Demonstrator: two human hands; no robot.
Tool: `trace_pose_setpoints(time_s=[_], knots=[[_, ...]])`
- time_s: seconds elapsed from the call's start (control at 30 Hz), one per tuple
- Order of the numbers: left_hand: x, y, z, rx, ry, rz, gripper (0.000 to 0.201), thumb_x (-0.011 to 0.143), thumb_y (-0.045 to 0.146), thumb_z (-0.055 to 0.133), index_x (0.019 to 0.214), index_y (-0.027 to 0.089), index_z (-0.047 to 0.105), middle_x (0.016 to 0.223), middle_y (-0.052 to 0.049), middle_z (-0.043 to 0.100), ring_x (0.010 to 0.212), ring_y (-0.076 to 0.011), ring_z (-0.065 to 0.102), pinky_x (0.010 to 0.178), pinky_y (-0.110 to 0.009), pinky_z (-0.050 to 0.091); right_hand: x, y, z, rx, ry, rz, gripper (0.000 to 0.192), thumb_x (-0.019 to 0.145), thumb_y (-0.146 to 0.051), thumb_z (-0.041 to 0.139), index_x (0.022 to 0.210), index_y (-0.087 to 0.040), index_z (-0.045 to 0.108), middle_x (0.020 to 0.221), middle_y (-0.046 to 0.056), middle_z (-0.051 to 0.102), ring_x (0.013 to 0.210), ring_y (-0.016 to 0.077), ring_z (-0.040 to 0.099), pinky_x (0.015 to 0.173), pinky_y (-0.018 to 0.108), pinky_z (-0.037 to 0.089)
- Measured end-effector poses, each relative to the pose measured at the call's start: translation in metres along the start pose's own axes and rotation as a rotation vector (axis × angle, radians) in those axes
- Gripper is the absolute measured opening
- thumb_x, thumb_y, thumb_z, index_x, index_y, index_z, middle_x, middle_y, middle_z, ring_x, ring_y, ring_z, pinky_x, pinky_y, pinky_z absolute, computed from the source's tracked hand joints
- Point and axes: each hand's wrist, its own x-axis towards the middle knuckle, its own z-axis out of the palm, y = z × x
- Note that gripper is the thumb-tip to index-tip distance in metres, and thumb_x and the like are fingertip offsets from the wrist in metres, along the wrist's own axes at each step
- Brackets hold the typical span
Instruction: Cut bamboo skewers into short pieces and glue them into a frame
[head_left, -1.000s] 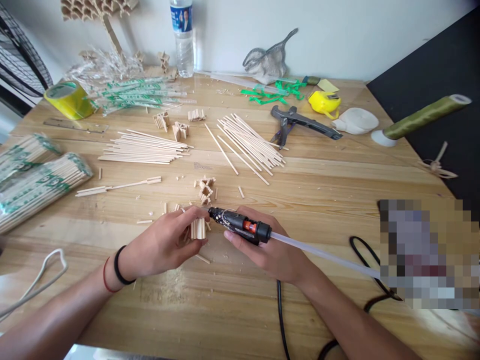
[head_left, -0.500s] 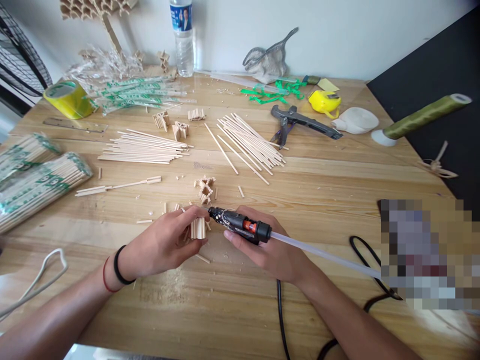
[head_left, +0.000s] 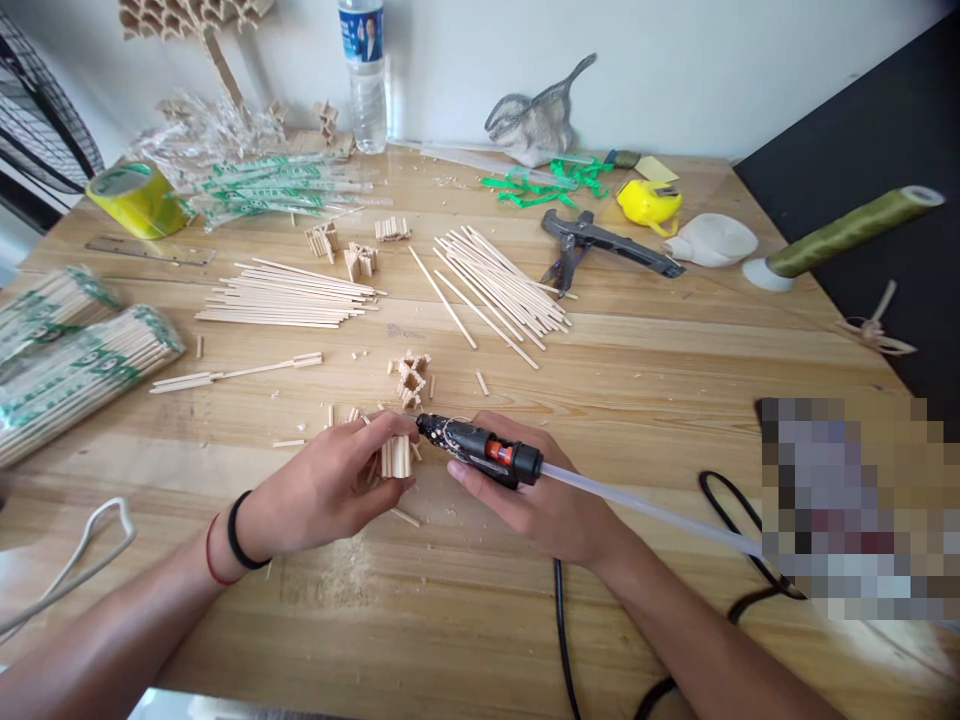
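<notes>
My left hand (head_left: 330, 485) pinches a small block of short wooden stick pieces (head_left: 396, 456) just above the wooden table (head_left: 637, 400). My right hand (head_left: 536, 505) grips a black glue gun (head_left: 484, 450) with an orange trigger and a clear glue stick (head_left: 645, 510) trailing right. The gun's nozzle points left and sits at the top of the block. A small glued stick cluster (head_left: 409, 376) lies just beyond the hands.
Loose stick piles (head_left: 289, 293) (head_left: 499, 280) lie mid-table, wrapped stick bundles (head_left: 71, 365) at left. Black cutters (head_left: 592, 245), yellow tape measure (head_left: 649, 205), yellow tape roll (head_left: 135, 198), water bottle (head_left: 365, 75) and green thread spool (head_left: 847, 232) sit farther back. A black cord (head_left: 562, 640) runs near me.
</notes>
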Motion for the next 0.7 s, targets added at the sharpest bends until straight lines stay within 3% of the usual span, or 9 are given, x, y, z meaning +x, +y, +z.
trace_pose_setpoints(time_s=[0.7], knots=[[-0.0007,0.0001,0.0005,0.008,0.005,0.006,0.031,0.093,0.016,0.062,0.122,0.022,0.052,0.066,0.010,0.046,0.050,-0.0099,0.044,0.051,-0.021,0.033,0.0003,-0.0012,-0.0004,-0.010,0.006,-0.006,0.023,0.097,-0.033,0.062,0.079,-0.024,0.050,0.070,-0.004,0.048,0.063,0.0156,0.048,0.062,0.030,0.040]])
